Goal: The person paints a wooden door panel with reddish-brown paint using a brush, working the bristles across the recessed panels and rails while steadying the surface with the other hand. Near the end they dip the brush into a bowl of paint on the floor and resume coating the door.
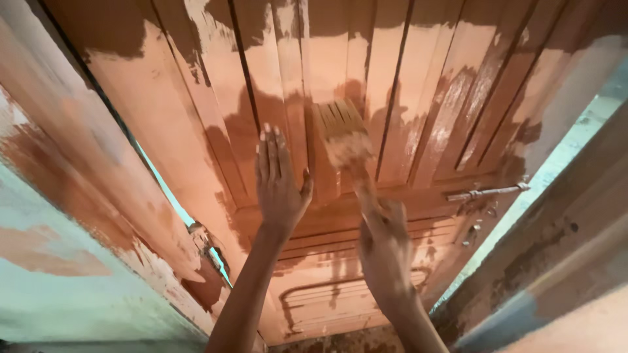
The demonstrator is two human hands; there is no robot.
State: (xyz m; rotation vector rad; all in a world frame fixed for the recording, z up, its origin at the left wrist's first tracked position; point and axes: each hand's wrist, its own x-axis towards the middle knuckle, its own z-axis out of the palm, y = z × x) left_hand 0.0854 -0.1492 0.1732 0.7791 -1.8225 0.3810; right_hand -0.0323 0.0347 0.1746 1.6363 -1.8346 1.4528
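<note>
**Brown paint going on a panelled wooden door, brush up on the slats**

Looking up along the wooden door (196,131) from below. The right hand (386,252) is wrapped around the handle of a flat paintbrush (343,140), fingers curled shut on it, hand a bit blurred. The bristle end sits against the vertical slats near the middle of the door, just above the horizontal rail, right where the darker wet brown meets the paler orange patch.

The left hand (280,176) holds nothing. It's flat and open, fingers straight and close together pointing up, thumb spread out to the side, palm laid against the door just beside the brush, to its left. Can't tell if it's pressing hard or only resting.

The door itself is patchy: dark brown across the top and in blotches down the slats, lighter streaky bits in between, some whitish scraped-looking strips on the right-hand slats. Lower panel under the hands has horizontal grooves, also part coated.

A metal slide bolt (487,192) sits on the rail to the right of the brush, well apart from both hands. On the left there's a door frame (78,163) with smeared brown paint and a pale greenish wall (46,294) below it.
</note>
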